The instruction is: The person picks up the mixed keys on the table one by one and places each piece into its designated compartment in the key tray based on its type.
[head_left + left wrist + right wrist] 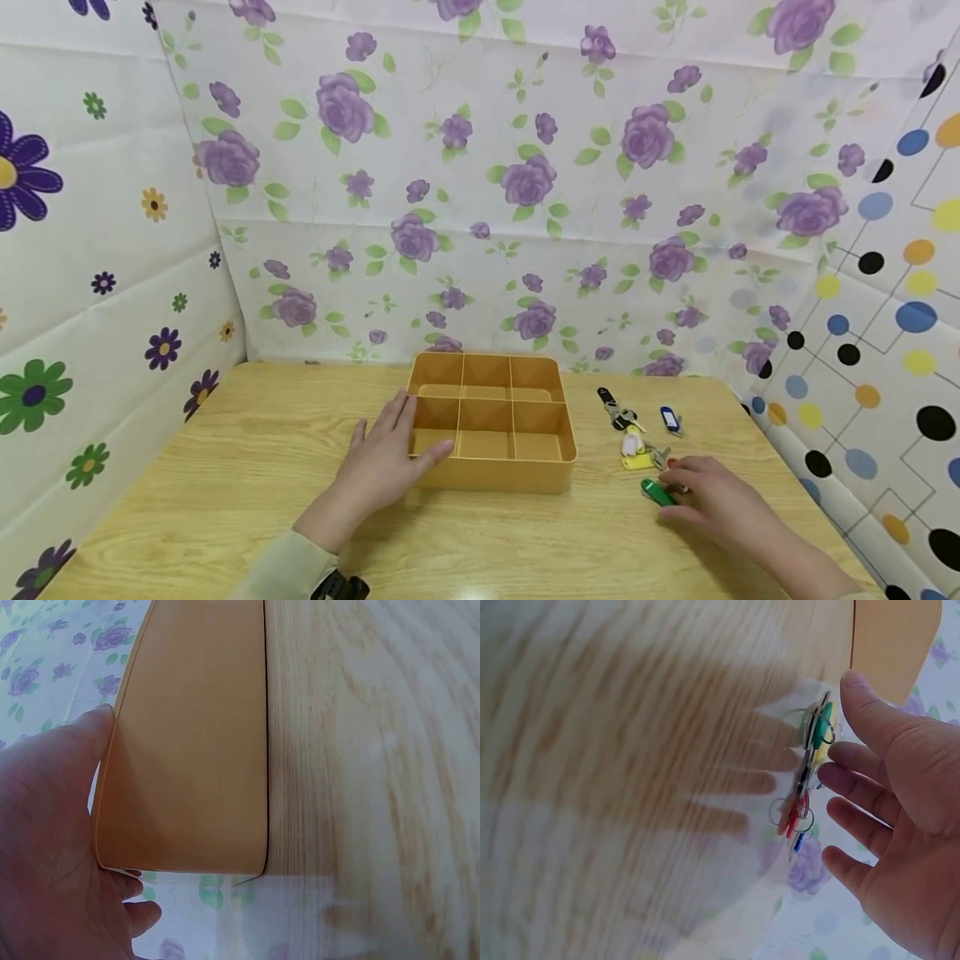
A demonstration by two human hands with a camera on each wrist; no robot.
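Note:
A tan box (495, 477) with several square compartments sits near the back middle of the table. My left hand (378, 467) rests at its front left corner, fingers straight along the left wall and thumb (94, 727) at the front rim. To the right of the box lies a loose group of keys with coloured tags. A green key tag (657, 492) is nearest my right hand (720, 504), which hovers over the near end of the group. In the right wrist view its fingers (855, 784) are spread and hold nothing. A red tag (672, 463) peeks out by the fingertips.
Farther back lie a yellow key tag (637, 461), a black tag (604, 397) with keys, and a blue tag (670, 419). Wood-grain table (247, 467) extends left of the box. Floral cloth (480, 275) hangs behind, and dotted cloth (885, 433) borders the right edge.

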